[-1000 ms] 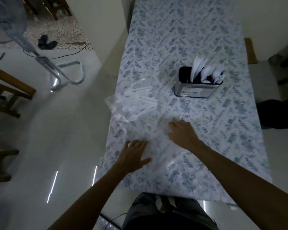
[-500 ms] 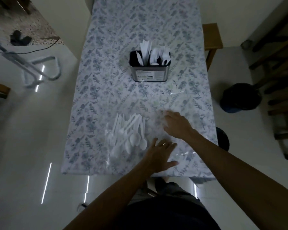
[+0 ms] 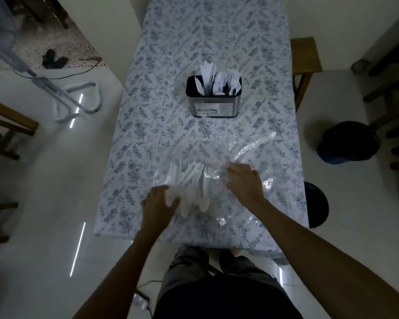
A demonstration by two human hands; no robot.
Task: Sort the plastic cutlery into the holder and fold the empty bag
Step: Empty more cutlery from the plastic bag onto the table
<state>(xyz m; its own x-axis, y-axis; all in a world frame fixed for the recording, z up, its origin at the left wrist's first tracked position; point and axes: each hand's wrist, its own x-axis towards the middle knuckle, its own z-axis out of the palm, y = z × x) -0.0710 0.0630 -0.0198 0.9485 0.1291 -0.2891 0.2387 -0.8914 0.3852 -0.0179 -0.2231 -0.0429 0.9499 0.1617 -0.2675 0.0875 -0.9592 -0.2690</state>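
Note:
A pile of white plastic cutlery (image 3: 194,180) lies near the table's front edge, inside a crumpled clear plastic bag (image 3: 256,148). My left hand (image 3: 159,203) is at the pile's near left end, fingers curled around the spoon ends. To the right of the pile, my right hand (image 3: 244,180) rests on the bag with bent fingers gripping the film. A steel cutlery holder (image 3: 213,104) stands mid-table, apart from both hands, with white knives, spoons and forks upright in its compartments.
The table has a blue floral cloth (image 3: 166,100). A wooden stool (image 3: 305,54) stands at its right edge, with a dark bin (image 3: 348,141) beyond. A fan stand (image 3: 76,100) is on the floor to the left. A power strip (image 3: 141,302) lies by my legs.
The view has swung to centre the table. My left hand moved left from the flat bag onto the cutlery pile. My right hand stayed on the bag to the pile's right.

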